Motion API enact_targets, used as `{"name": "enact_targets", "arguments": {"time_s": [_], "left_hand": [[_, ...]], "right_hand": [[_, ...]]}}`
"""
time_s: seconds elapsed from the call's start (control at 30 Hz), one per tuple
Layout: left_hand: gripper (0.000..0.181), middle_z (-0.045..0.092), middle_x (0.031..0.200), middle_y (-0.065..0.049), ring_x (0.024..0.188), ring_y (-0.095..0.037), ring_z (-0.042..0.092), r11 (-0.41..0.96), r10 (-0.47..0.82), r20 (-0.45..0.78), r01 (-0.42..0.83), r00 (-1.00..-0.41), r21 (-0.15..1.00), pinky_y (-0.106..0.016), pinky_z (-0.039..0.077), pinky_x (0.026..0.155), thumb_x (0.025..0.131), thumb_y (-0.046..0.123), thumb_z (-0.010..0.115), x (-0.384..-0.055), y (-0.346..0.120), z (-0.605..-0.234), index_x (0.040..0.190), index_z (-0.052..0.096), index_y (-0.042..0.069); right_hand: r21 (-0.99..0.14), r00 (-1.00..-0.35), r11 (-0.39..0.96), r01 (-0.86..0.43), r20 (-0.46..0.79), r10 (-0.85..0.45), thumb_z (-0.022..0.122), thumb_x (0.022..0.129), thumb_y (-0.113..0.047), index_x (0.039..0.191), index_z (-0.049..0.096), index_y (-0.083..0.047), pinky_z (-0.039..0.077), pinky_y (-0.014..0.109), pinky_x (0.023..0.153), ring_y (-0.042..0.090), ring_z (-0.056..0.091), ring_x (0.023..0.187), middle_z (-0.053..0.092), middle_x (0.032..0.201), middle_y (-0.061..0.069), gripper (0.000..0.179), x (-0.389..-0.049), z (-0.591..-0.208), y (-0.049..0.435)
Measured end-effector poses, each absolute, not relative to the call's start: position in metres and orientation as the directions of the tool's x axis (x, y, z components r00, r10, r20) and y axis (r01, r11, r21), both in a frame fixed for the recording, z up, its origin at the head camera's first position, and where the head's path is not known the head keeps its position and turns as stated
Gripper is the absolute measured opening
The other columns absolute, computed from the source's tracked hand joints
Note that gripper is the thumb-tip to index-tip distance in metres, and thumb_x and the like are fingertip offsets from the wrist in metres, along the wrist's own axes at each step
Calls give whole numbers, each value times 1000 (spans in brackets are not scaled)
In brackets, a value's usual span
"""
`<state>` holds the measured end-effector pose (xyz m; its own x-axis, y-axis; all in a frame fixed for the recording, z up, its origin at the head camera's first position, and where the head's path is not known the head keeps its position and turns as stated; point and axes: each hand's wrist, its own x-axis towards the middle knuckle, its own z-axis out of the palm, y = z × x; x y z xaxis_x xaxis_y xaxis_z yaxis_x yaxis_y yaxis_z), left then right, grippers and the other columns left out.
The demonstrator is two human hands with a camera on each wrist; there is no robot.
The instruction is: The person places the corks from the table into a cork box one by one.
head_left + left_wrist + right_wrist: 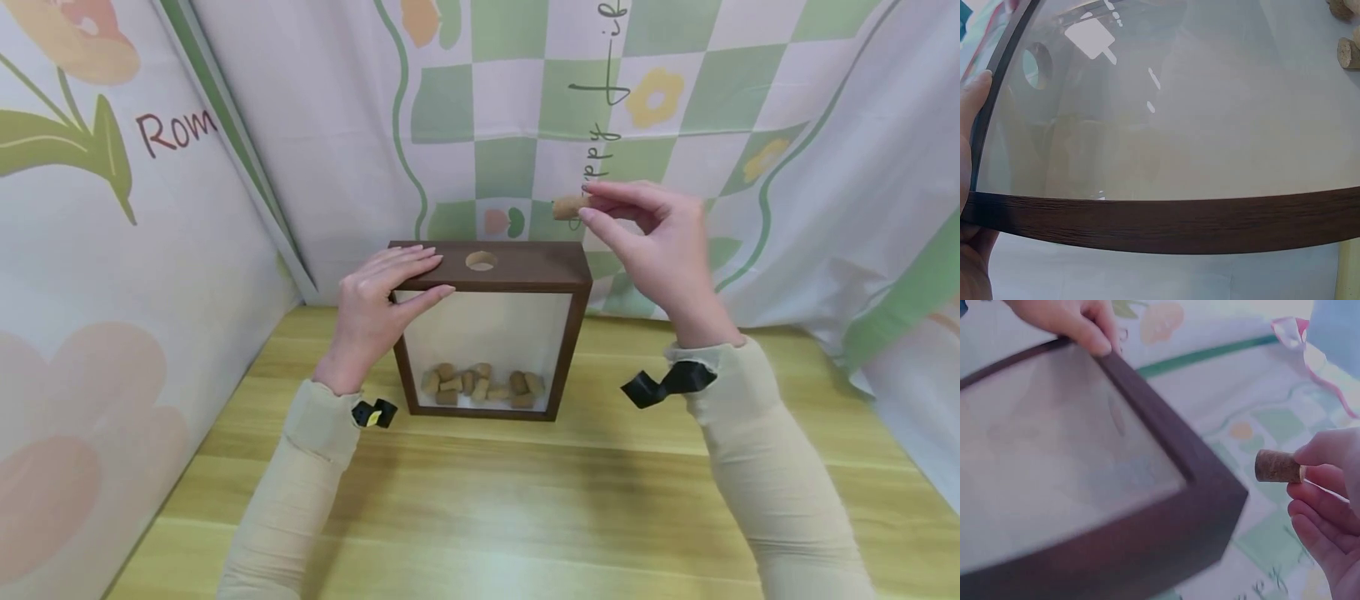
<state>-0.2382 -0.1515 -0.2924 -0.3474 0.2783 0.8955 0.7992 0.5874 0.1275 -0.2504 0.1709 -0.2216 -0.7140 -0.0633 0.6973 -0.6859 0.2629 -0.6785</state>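
A dark brown wooden shadow box with a clear front stands upright on the table. Its top has a round hole. My left hand grips the top left corner, fingers over the top and thumb at the front edge. Between the thumb and fingertips of my right hand a cork is pinched by one end, held in the air above and right of the hole. In the right wrist view, this cork is apart from the frame. Several corks lie along the bottom inside the box.
The box stands on a light wood-grain table. Close behind it hangs a curtain with green checks and flowers. Another printed cloth hangs along the left side. Black straps stick out from my cuffs.
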Motion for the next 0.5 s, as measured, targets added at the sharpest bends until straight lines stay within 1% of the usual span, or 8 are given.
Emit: {"name": "enact_targets", "arguments": {"time_s": [0.1,0.23,0.37,0.5], "left_hand": [[41,73,118,-10,113,-24,68,594,281,892,794,-355,128,-34,45,109,82,25,88,-238,-152,-293,117,78,5],[41,73,118,-9,114,-24,68,599,285,889,791,-358,127,-34,45,109,83,25,88,-238,-152,-293,117,77,5],[41,73,118,-9,114,-24,68,597,286,892,793,-351,121,-36,46,109,83,25,88,-239,-153,-292,117,78,5],[41,73,118,-9,113,-24,68,594,280,895,795,-346,122,-37,46,109,82,25,89,-239,-152,-292,117,78,6]], "right_hand": [[-682,-717,241,-690,690,-99,80,89,-4,117,76,-2,56,23,86,19,69,92,75,103,6,28,-245,-217,160],[-682,-721,241,-691,674,-160,82,88,-7,111,78,-2,56,24,84,19,70,91,76,102,6,24,-240,-210,146],[-652,-716,300,-697,658,-234,82,89,-13,107,80,-6,56,25,83,16,71,90,76,103,2,19,-236,-204,134],[-602,-701,363,-711,646,-303,81,91,-18,107,81,-11,56,25,83,11,71,90,76,103,-3,18,-237,-202,125]]}}
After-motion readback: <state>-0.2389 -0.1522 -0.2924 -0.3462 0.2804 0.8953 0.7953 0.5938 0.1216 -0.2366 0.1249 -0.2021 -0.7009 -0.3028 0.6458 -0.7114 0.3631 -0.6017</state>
